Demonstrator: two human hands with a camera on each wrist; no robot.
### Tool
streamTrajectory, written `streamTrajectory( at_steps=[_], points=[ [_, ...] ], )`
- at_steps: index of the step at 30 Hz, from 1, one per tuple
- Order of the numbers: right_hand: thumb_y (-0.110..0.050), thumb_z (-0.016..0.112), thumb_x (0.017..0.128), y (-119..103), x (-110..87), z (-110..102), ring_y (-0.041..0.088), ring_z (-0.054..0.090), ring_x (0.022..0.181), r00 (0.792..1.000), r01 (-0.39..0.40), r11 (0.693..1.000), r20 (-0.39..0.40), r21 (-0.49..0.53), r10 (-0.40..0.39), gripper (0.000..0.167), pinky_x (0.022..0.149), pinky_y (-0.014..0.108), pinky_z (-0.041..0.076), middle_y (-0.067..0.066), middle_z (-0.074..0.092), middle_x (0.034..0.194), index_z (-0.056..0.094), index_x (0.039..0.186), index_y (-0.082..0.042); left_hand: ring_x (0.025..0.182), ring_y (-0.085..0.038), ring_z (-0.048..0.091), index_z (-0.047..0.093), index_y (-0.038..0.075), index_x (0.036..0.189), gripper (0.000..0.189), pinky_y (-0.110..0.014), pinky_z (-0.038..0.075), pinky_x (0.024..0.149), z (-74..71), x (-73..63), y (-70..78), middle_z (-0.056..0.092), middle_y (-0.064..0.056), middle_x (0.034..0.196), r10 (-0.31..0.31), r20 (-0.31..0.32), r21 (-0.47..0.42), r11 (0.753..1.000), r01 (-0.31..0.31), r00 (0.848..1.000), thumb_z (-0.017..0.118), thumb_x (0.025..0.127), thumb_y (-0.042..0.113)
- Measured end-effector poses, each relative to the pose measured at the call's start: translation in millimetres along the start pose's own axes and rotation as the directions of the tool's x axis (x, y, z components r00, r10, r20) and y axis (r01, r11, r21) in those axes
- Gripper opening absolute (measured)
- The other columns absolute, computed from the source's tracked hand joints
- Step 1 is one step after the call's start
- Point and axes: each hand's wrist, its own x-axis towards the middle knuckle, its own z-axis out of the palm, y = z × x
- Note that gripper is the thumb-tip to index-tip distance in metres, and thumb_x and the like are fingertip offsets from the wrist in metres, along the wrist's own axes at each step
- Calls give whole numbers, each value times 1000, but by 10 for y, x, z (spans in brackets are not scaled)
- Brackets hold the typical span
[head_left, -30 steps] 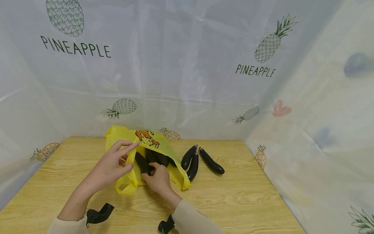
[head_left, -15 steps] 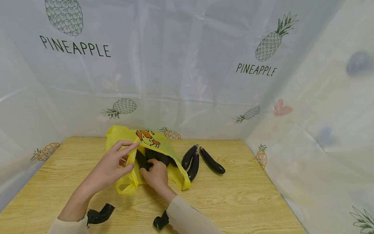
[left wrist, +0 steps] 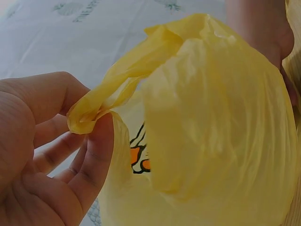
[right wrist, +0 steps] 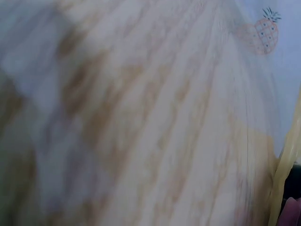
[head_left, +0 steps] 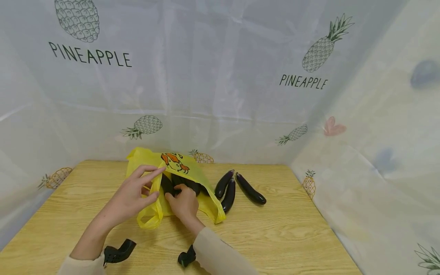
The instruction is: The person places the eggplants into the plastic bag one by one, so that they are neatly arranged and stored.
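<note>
On wooden table (head_left: 275, 236), left hand (head_left: 128, 198) pinches yellow bag (head_left: 197, 175) at left, best held wide so right hand (head_left: 185, 204), finger hold on eggplants (head_left: 167, 185) inside unclear, shouldn't snag.

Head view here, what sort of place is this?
It looks like a makeshift tabletop recording booth, though I can't be certain: pineapple-print sheeting screens the back and sides of a wooden table, and the person wears black wrist devices.
</note>
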Motion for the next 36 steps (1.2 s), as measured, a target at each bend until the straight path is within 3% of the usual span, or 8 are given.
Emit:
streamTrajectory(
  at_steps=[7,15,26,33,36],
  points=[
    [-37,87,86,55,9,-14,1,50,57,1000,6,999,28,47,-7,37,50,23,42,-14,56,65,80,115,-16,90,-9,63,50,9,160,73,-27,61,78,-14,4,7,47,-12,150,-22,11,-9,1000,22,1000,77,93,-3],
    [-30,88,88,35,-94,-221,1,50,59,993,54,990,94,131,-66,38,53,21,44,-10,61,74,78,119,-11,90,-10,63,50,8,160,74,-27,61,78,-17,12,8,47,-13,150,-27,12,1,1000,27,1000,78,92,-2],
    [-24,85,91,98,-206,-693,2,56,65,969,110,955,183,274,-165,40,59,20,52,4,69,95,74,126,-7,91,-10,63,50,10,160,73,-27,61,78,-11,10,14,47,-13,150,-24,11,-6,1000,24,1000,78,93,0],
    [-28,83,94,210,-213,-1118,13,63,73,953,153,951,215,268,-214,37,62,23,52,10,70,103,74,128,-15,94,-13,64,48,9,161,73,-28,60,77,-9,17,2,45,-13,151,-38,34,-12,999,39,999,78,95,3],
    [-27,82,96,287,-162,-1301,17,65,76,950,197,951,192,240,-245,38,65,24,54,13,70,103,74,130,-12,95,-13,63,47,10,162,73,-28,60,77,-8,15,-8,45,-13,151,-46,40,-12,999,47,998,77,95,3]
  ],
)
